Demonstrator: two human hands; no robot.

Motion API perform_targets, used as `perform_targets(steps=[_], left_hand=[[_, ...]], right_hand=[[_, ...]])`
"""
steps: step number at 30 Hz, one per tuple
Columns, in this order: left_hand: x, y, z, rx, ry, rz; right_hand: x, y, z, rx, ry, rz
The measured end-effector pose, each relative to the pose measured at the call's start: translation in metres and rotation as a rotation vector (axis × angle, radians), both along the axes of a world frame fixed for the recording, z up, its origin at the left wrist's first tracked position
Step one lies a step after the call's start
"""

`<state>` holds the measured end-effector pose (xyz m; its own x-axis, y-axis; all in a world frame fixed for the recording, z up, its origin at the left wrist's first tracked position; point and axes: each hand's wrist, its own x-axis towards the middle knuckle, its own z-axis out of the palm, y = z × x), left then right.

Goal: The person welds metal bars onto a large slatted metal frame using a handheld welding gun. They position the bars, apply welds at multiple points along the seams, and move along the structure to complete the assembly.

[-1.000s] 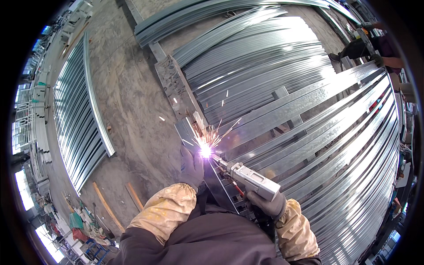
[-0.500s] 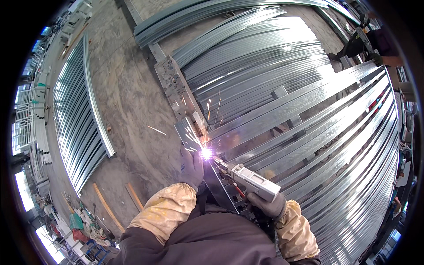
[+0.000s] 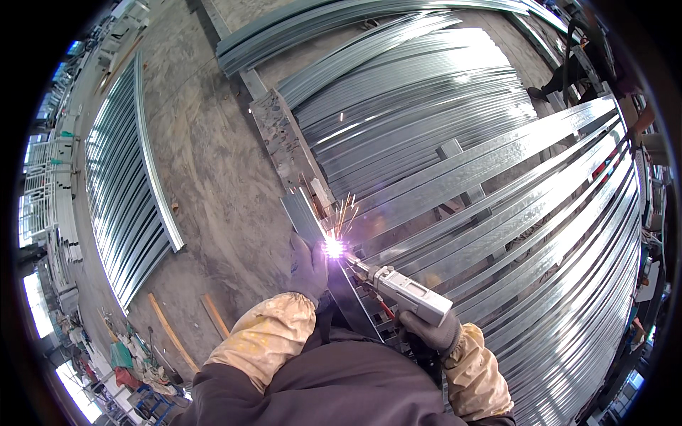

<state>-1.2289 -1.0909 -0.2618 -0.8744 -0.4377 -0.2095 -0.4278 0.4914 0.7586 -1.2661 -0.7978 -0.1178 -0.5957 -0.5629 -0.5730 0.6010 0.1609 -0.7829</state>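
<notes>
In my gloved right hand (image 3: 432, 332) is the grip of a handheld welding gun (image 3: 410, 295), a boxy silver tool whose nozzle points up and left. At its tip a bright white-purple glare throws sparks where a long steel bar (image 3: 304, 216) meets the ends of the crosswise galvanized rails (image 3: 469, 170). My gloved left hand (image 3: 307, 268) is closed along the left side of that steel bar, right beside the glare. Some of its fingers are lost in the light. The joint itself is hidden by the glare.
A bundle of galvanized rails (image 3: 419, 92) lies beyond the work, next to a stained metal beam (image 3: 280, 135). Another slatted metal panel (image 3: 128, 184) rests on the concrete floor at left, near wooden strips (image 3: 172, 330). Another person's arm (image 3: 643, 121) shows at the far right.
The sparks now fly in a tighter, more upright spray. At the far right the other person has shifted and their hand has left the rail end. My hands stay nearly still.
</notes>
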Motion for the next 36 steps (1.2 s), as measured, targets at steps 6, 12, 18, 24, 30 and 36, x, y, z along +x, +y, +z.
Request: perform_targets(steps=[6, 12, 18, 24, 30, 36], left_hand=[[0.000, 0.000, -0.003, -0.068, 0.051, -0.011], [-0.001, 0.000, -0.001, -0.018, 0.036, -0.012], [0.001, -0.002, -0.011, -0.042, 0.061, -0.001], [-0.003, 0.000, -0.003, 0.001, 0.026, -0.018], [0.006, -0.003, -0.022, -0.065, 0.036, 0.002], [-0.005, -0.006, 0.003, 0.029, -0.099, -0.046]], right_hand=[[0.002, 0.000, -0.003, -0.023, 0.048, 0.005], [-0.002, -0.002, 0.007, -0.026, -0.003, -0.004], [-0.001, -0.001, 0.007, -0.039, 0.007, 0.032], [0.007, 0.004, -0.003, -0.021, 0.095, 0.046], [0.009, 0.004, 0.004, 0.007, 0.112, 0.084], [0.019, 0.004, -0.004, -0.006, 0.160, 0.051]])
